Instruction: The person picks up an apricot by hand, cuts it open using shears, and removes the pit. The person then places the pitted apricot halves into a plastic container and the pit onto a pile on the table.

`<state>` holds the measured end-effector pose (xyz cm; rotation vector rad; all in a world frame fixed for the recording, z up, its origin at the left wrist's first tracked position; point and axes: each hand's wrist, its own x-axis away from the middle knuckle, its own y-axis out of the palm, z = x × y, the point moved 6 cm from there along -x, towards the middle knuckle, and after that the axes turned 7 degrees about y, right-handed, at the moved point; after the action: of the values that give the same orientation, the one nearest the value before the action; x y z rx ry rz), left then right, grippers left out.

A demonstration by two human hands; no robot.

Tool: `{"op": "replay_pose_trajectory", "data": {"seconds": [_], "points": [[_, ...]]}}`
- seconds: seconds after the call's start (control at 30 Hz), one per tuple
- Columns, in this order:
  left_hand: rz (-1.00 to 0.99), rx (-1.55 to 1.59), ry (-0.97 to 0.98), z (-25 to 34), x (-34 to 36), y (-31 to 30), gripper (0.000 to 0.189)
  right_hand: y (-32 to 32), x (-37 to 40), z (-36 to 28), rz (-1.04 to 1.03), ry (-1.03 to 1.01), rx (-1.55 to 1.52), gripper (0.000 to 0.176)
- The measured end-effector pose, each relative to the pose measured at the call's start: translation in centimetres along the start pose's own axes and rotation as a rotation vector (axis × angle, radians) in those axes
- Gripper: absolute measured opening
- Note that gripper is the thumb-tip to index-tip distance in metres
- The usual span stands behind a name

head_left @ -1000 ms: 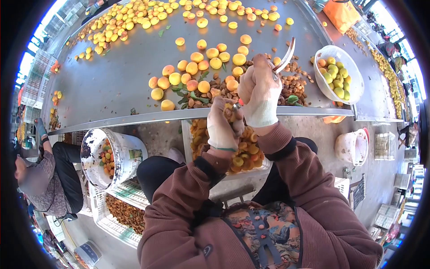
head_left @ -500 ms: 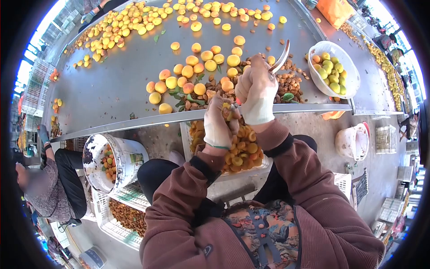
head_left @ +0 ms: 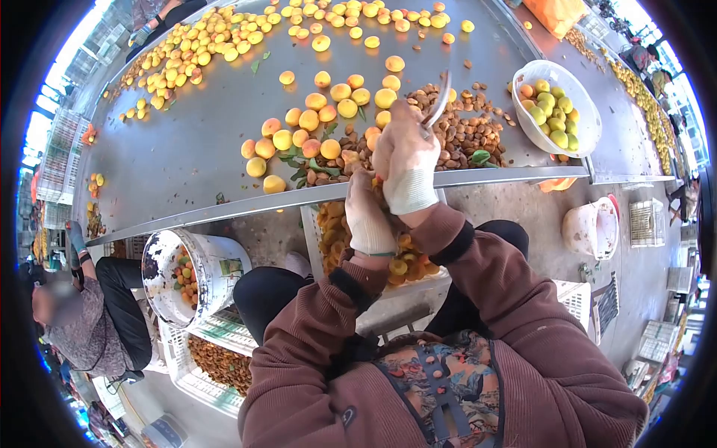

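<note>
My right hand (head_left: pixel 407 153), in a pale glove that leaves the fingers bare, is closed round a curved knife (head_left: pixel 439 101) whose blade points up and away. Pressed close beside it, my left hand (head_left: pixel 367 213) has its fingers curled at the table edge. Only a sliver of orange apricot shows between the hands; most of it is hidden. Under them, a crate holds opened apricot halves (head_left: pixel 409 263). Brown apricot pits (head_left: pixel 470 131) lie heaped just beyond my hands, with whole apricots (head_left: pixel 308 119) to their left.
A white bowl (head_left: pixel 591 123) of greenish apricots stands right on the metal table (head_left: pixel 179 164). Left below are a stained bucket (head_left: pixel 224 272) and a crate of pits (head_left: pixel 218 366). A pink-white bucket (head_left: pixel 586 230) is right. A seated person (head_left: pixel 89 328) is at left.
My right hand has moved left and slightly down with the knife. My left hand has turned inward, so the apricot pieces seen in its fingers earlier are now mostly covered.
</note>
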<state>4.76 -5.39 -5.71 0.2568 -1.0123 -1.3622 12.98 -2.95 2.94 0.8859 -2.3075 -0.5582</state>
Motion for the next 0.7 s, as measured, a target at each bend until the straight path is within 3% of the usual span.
{"op": "replay_pose_trajectory", "data": {"seconds": [0.17, 0.27, 0.33, 0.4, 0.63, 0.7], "points": [[-0.237, -0.272, -0.097, 3.3, 2.2, 2.2, 0.03, 0.8, 1.0, -2.4, -0.177, -0.006, 0.034, 0.052], [-0.246, -0.183, -0.273, 3.2, 2.2, 2.4, 0.033, 0.6, 0.7, -2.5, -0.251, 0.069, -0.015, 0.045], [-0.43, -0.129, -0.356, 3.4, 2.4, 3.2, 0.037, 0.6, 0.0, -2.5, -0.302, 0.12, -0.074, 0.038], [-0.486, -0.124, -0.349, 3.9, 2.7, 3.2, 0.041, 0.5, -0.5, -2.7, -0.292, 0.139, -0.09, 0.049], [-0.593, -0.227, -0.256, 4.9, 3.2, 3.4, 0.055, -0.5, -1.5, -4.2, -0.376, 0.198, -0.175, 0.051], [-0.59, -0.217, -0.184, 4.8, 2.1, 2.6, 0.056, 0.0, -1.0, -6.7, -0.419, 0.029, 0.061, 0.05]]}}
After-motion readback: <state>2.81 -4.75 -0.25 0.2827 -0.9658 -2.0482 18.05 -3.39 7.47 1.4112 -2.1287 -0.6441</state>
